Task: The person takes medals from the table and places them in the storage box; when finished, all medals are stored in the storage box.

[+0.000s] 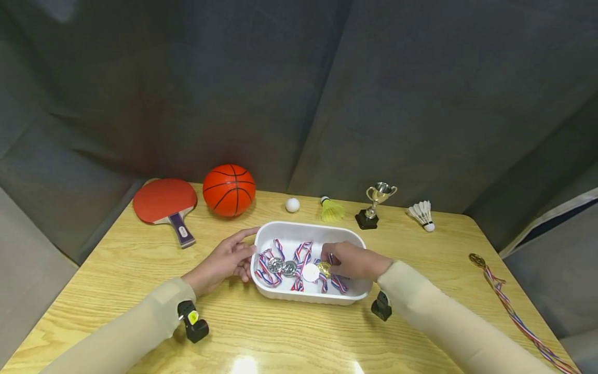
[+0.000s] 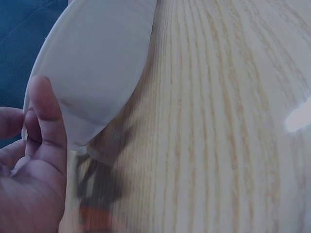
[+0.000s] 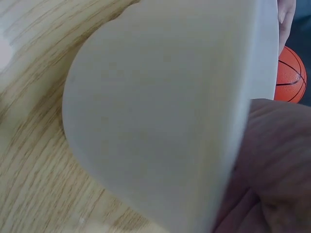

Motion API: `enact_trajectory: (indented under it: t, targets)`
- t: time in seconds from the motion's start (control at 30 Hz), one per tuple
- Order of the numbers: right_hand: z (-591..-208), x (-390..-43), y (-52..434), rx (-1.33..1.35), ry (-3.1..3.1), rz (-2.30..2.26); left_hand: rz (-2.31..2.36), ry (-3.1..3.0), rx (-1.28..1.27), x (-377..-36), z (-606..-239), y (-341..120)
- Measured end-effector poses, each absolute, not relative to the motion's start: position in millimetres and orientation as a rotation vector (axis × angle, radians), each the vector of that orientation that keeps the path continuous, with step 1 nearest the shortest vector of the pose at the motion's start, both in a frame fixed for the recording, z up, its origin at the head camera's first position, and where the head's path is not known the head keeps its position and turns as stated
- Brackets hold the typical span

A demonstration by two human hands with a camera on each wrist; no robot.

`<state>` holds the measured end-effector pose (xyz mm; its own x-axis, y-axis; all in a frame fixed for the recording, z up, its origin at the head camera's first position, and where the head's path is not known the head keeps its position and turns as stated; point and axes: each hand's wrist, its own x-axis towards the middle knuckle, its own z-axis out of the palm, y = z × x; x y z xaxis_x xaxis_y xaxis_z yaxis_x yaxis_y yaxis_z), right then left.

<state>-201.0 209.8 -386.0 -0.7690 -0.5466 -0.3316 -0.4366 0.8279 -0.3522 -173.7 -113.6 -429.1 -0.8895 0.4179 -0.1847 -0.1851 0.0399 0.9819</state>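
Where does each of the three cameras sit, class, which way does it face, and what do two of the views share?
Head: worn high, facing forward and down at the table; both sleeves, left hand and right hand show at the white tub.
Left wrist: low beside the tub's outer wall; the left hand's fingers show.
Right wrist: close against the tub wall; part of the right hand shows.
Shared: head and right wrist both show the basketball.

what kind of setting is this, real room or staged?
Looks like a staged tabletop set, not a lived-in room: a wooden table ringed by a grey fabric backdrop, with sports props lined up along the back edge, such as a basketball, a paddle and a small trophy.
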Motion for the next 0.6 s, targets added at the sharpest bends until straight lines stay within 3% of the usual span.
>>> enact_trajectory:
  t: [0.6]
  targets:
    - [-344.0,-200.2,231.8,-0.806,2.614,-0.540,1.895,1.912,0.217,-173.8,-428.5,-113.4]
